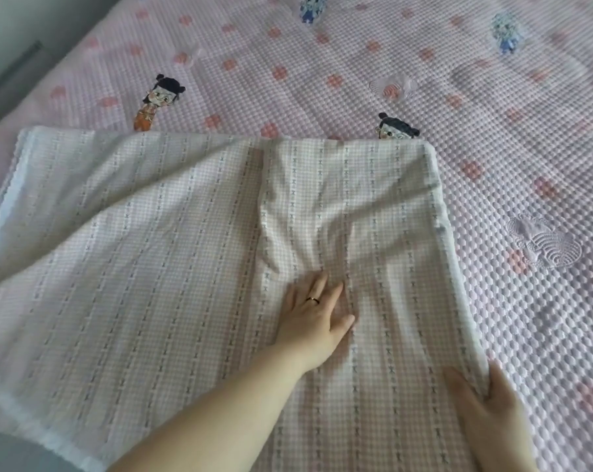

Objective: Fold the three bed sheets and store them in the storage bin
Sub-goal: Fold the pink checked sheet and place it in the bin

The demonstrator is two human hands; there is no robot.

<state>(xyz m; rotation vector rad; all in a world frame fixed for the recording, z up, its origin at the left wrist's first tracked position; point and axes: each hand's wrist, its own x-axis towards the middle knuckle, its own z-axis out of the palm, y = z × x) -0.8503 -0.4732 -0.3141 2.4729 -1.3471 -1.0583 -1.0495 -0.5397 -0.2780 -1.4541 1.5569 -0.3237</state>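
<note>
A pale pink-and-white checked bed sheet (152,250) with dotted stripes lies folded on the bed, its right part doubled over and creased near the middle. My left hand (317,318), wearing a ring, presses flat on the sheet with fingers spread. At the lower right, my right hand (489,413) pinches the sheet's right folded edge between thumb and fingers. No other sheet and no storage bin are in view.
The sheet rests on a pink quilted bedspread (509,131) with cartoon figures and red patches, which stretches away behind and to the right. The bed's left edge and a grey wall (12,46) show at the top left. A grey strip of floor (9,451) shows bottom left.
</note>
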